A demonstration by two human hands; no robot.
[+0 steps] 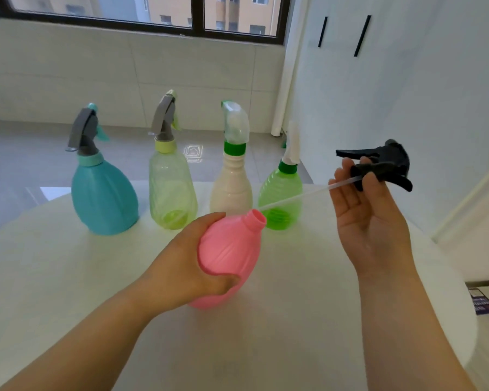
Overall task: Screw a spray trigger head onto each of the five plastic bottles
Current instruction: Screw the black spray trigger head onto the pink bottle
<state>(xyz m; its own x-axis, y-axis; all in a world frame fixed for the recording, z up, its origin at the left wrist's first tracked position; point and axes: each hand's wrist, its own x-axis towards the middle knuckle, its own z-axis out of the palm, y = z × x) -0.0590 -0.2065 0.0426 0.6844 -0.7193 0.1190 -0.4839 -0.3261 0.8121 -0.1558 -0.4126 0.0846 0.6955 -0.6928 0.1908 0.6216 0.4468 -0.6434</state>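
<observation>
Gripping the pink bottle point(226, 258) with my left hand point(192, 261), fingers wrapped around its round body, bottle tilted so its open neck points up and to the right. Bottle base rests on the white counter point(68, 277), near the front middle. No sprayer on it yet.

My right hand point(373, 213) is raised to the right, palm facing me, fingertips pinching the black trigger head point(384, 162) at its collar; the other fingers are loosely spread. Trigger head sits well above the counter, nozzle pointing left. Its clear dip tube point(299, 197) slants down and left from the collar toward the pink bottle's neck, tip close to the opening but I cannot tell if it is inside.

Four bottles stand upright in a row behind, all with sprayers on: teal bottle point(103, 196) with grey head at far left, pale yellow-green bottle point(172, 190) with grey head next, white bottle point(231, 190) with clear head and green collar, then green bottle point(280, 193) with white head at right. Green bottle is just behind the pink bottle's neck. Window point(153, 12) and tiled floor point(26, 153) beyond the counter.
</observation>
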